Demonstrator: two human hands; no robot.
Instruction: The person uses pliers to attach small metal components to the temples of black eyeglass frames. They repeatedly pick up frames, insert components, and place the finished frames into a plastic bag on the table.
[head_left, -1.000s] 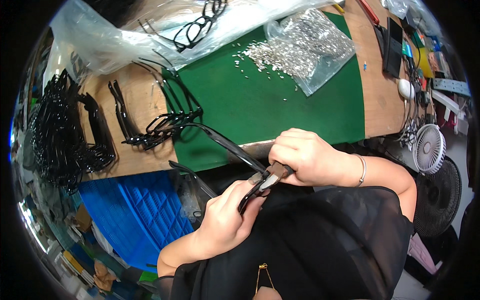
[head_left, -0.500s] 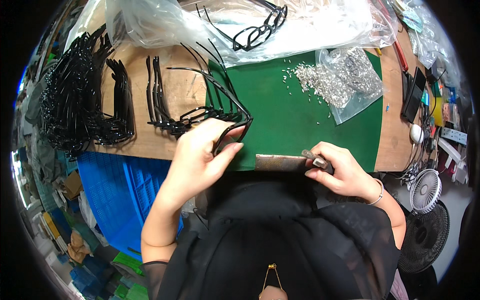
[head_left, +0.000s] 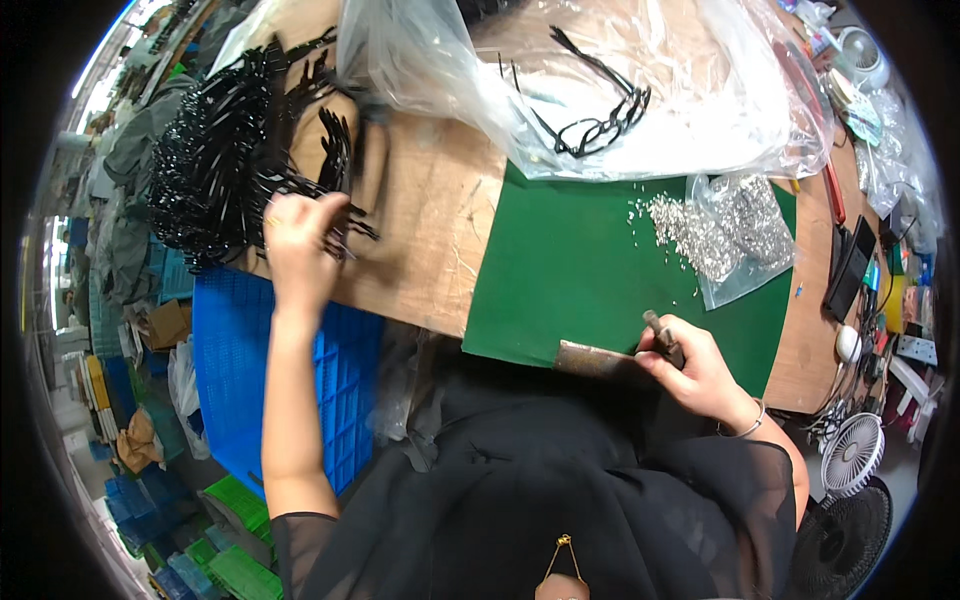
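Observation:
My left hand (head_left: 303,245) is at the far left, its fingers curled round black eyeglass frames (head_left: 352,228) beside the big pile. Motion blurs the temples of these frames, and I cannot tell how many are held. The pile of black glasses (head_left: 215,160) lies just left of and beyond this hand. At the near right edge of the green mat (head_left: 570,260), my right hand (head_left: 695,372) grips a short, dark metal tool (head_left: 663,338) with its end pointing up. Its exact kind is hidden by the fingers. Next to it, a worn metal strip (head_left: 600,360) lies along the mat's edge.
Small silvery pieces (head_left: 690,235) spill from a clear bag (head_left: 750,225) on the mat. One black pair of glasses (head_left: 600,125) rests on plastic sheeting (head_left: 700,90) at the back. A blue crate (head_left: 235,370) stands below the left table edge; a phone (head_left: 850,265) lies right.
My left hand has gone from the mat's left edge to the pile, carrying glasses. The row of glasses at the table's middle is gone from there. My right hand keeps its tool. The view has shifted.

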